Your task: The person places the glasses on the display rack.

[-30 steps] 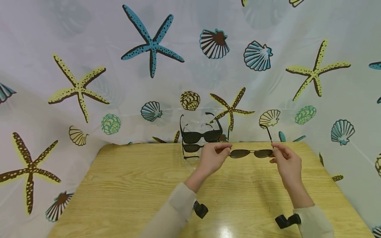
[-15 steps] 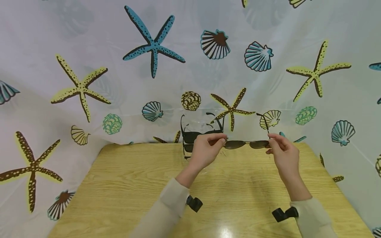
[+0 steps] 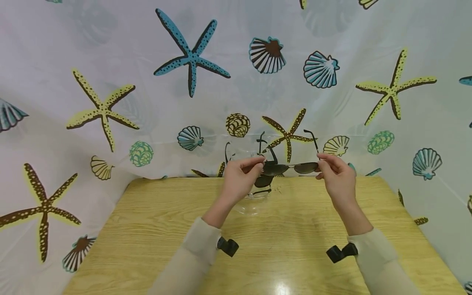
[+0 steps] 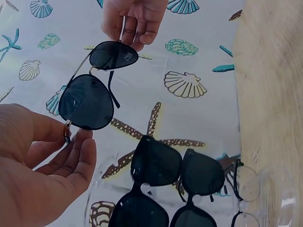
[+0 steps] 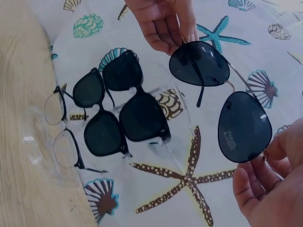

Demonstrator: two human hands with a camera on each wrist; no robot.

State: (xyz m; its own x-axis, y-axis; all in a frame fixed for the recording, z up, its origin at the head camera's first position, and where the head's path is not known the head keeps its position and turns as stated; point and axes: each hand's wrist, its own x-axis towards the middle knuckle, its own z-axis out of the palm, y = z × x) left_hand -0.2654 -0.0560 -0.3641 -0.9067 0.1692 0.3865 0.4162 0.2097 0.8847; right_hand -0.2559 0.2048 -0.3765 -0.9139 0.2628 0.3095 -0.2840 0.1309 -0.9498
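Note:
A pair of aviator sunglasses (image 3: 306,168) with dark lenses is held up level between my two hands, temples pointing away. My left hand (image 3: 239,180) pinches one end of the frame by the hinge, and my right hand (image 3: 339,178) pinches the other end. Behind and below my left hand stands a clear display stand (image 3: 250,211), partly hidden. On it sit two black sunglasses, an upper pair (image 5: 142,116) and a lower pair (image 5: 102,132). Below them are dark-rimmed eyeglasses (image 5: 66,147) with clear lenses. In the head view the held aviators overlap the top pair; both wrist views show them apart from it.
The wooden table (image 3: 155,246) stretches out below both hands. A white curtain (image 3: 221,98) printed with starfish and shells hangs behind its far edge. Black wrist cameras (image 3: 228,246) are strapped over the light sleeves (image 3: 381,258).
Both hands have carried the aviator sunglasses left and upward, from right of the stand to in front of its top part. The grip at both ends stays the same.

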